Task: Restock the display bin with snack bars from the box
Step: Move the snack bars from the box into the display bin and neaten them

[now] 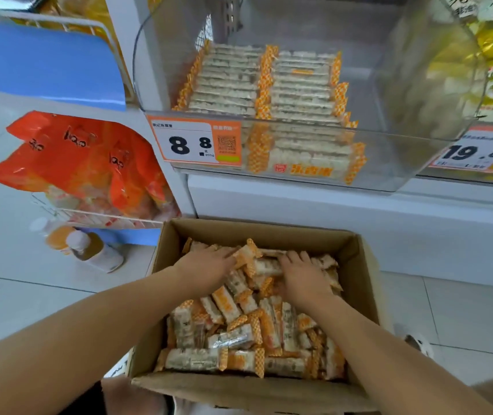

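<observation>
The box (257, 387) sits lowest in view, on the tiled floor (464, 319) close to the person, its flaps open and its inside heaped with bars (227, 307) in clear and orange-checked wrappers that lie every which way. Both arms reach into its far half. The left hand (206, 271) lies palm down on the heap, fingers stretched out toward the middle. The right hand (305, 277) is also palm down, fingers loosely bent over a bar lying crosswise; whether it truly grips that bar cannot be told. Neither hand has lifted anything clear.

The bars between the two hands lie with their long axes roughly left to right, so the hands flank them end to end, and a squeeze inward looks the likely way to gather a bundle. Both hands seem about equally near it.

Beyond and above the box stands the clear bin (389, 163) on a white shelf (359, 211). In it two neat rows of bars run front to back, each bar crosswise, leaving bare room at the right. A price tag (191, 142) is fixed to its front left.

Left of the shelf, orange bags (83, 163) fill a wire rack (104, 220), with two bottles (89, 250) on the floor below.
</observation>
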